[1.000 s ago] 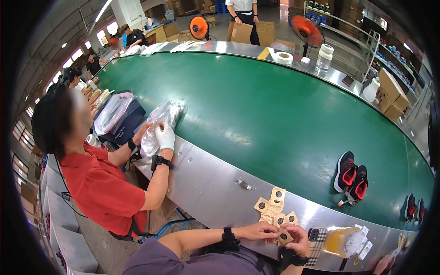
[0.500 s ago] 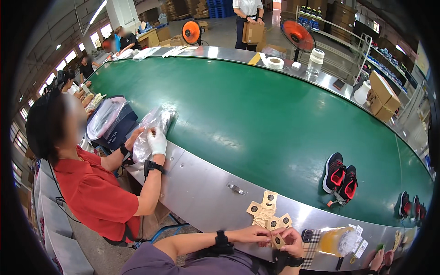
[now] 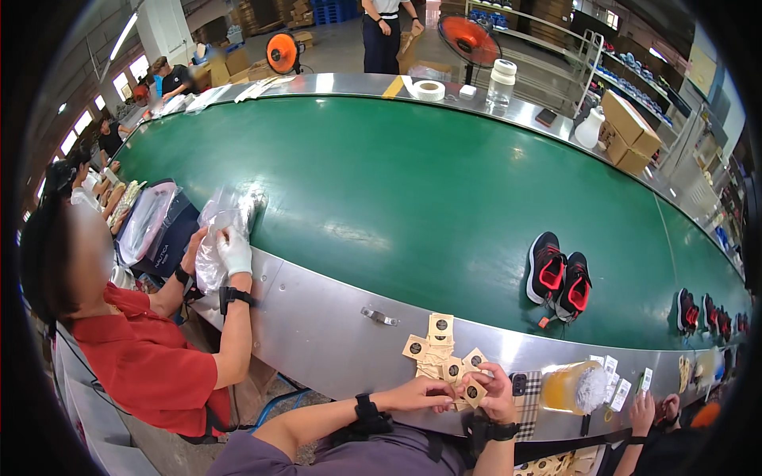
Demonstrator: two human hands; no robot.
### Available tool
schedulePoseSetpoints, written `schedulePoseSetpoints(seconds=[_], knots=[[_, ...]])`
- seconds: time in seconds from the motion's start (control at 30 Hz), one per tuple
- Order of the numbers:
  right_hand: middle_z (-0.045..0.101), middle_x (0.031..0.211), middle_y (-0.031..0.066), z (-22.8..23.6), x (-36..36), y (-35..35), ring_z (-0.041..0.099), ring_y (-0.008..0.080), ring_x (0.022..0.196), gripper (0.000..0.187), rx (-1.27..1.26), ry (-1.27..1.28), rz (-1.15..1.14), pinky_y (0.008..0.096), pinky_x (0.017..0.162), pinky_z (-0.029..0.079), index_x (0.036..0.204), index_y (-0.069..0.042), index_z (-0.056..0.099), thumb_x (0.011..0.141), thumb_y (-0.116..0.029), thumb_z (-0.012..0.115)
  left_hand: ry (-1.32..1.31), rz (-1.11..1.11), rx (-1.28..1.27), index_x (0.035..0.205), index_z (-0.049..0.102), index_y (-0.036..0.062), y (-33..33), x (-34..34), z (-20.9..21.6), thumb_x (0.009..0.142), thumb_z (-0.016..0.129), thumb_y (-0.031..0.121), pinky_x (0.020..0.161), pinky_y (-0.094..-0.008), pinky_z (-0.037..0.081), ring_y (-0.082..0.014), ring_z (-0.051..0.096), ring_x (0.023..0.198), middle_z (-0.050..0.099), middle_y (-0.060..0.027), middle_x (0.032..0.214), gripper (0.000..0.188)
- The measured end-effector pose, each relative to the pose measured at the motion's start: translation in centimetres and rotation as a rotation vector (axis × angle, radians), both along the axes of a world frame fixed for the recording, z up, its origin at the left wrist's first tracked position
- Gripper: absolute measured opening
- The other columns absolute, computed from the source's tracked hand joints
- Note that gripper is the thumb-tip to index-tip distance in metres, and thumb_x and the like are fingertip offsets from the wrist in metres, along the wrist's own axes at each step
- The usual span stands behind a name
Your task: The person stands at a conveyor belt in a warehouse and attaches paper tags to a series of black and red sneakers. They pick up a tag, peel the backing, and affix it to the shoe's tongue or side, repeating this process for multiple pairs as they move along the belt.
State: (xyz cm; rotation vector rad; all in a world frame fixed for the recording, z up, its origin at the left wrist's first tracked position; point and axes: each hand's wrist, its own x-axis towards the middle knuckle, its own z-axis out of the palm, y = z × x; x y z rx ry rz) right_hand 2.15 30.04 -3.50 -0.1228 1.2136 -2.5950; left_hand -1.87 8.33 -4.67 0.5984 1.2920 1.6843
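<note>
Packet of tan paper, square with a dark round mark (image 3: 475,392), held in the right hand (image 3: 497,398) above the silver metal desk (image 3: 317,329).
The right thumb and fingers are clamped on it; the left hand (image 3: 425,394) is just beside, fingers bent toward it, though whether they grip anything cannot be told. Scattered matching tan packets (image 3: 435,349) lie just beyond, a beige plaid-cased phone (image 3: 525,403) to the right, and black-and-red shoes (image 3: 558,274) on the green belt (image 3: 381,182).

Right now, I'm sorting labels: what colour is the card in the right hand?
The card is tan with a dark round mark; head view shows it.
</note>
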Motion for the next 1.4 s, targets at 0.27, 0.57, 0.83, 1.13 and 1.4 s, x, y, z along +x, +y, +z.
schedulePoseSetpoints(seconds=[0.27, 0.57, 0.83, 1.13, 1.4], knots=[[0.06, 0.104, 0.0193, -0.2, 0.1, -0.1, 0.062, 0.0292, 0.093, 0.065, 0.02, 0.017, -0.087, 0.0414, 0.084, 0.05, 0.124, 0.001, 0.044, 0.069, -0.012, 0.077, 0.029, 0.003, -0.019, 0.102, 0.059, 0.0002, -0.1, 0.0, -0.3, 0.095, 0.052, 0.019, 0.072, -0.0233, 0.049, -0.0076, 0.058, 0.077, 0.064, -0.0036, 0.088, 0.022], [0.054, 0.11, 0.016, 0.1, -0.8, -0.7, 0.058, 0.0277, 0.096, 0.039, -0.102, 0.09, -0.263, 0.0416, 0.086, 0.048, 0.1, -0.003, 0.047, 0.071, -0.009, 0.072, 0.021, 0.005, -0.045, 0.106, 0.058, -0.0004, 0.0, 0.1, -0.1, 0.095, 0.051, 0.018, 0.073, -0.0248, 0.05, -0.0095, 0.06, 0.078, 0.064, -0.0052, 0.091, 0.022], [0.053, 0.116, 0.0177, -0.9, -0.3, -0.6, 0.057, 0.0257, 0.1, 0.02, -0.057, 0.077, -0.264, 0.0413, 0.09, 0.046, 0.088, -0.001, 0.055, 0.076, -0.011, 0.067, 0.011, 0.036, -0.02, 0.101, 0.059, 0.0017, -0.4, 0.6, 0.0, 0.094, 0.052, 0.019, 0.071, -0.0241, 0.05, -0.008, 0.059, 0.075, 0.063, -0.0034, 0.086, 0.02], [0.051, 0.126, 0.0162, 0.6, -1.3, -0.1, 0.053, 0.0232, 0.112, 0.013, 0.151, 0.077, -0.226, 0.0356, 0.098, 0.04, 0.088, 0.001, 0.061, 0.081, -0.009, 0.064, -0.026, 0.073, -0.121, 0.103, 0.06, -0.0023, -0.3, 0.1, 0.2, 0.092, 0.054, 0.01, 0.071, -0.0257, 0.052, -0.0116, 0.062, 0.078, 0.066, -0.0083, 0.089, 0.017], [0.05, 0.128, 0.016, 0.0, -1.2, 0.7, 0.056, 0.0209, 0.11, 0.013, 0.019, 0.084, -0.227, 0.0367, 0.099, 0.041, 0.092, -0.002, 0.06, 0.081, -0.008, 0.065, 0.006, 0.079, -0.113, 0.1, 0.059, -0.0043, 0.5, -0.1, -0.1, 0.09, 0.055, 0.005, 0.071, -0.0282, 0.052, -0.0173, 0.064, 0.077, 0.066, -0.0135, 0.088, 0.015]])
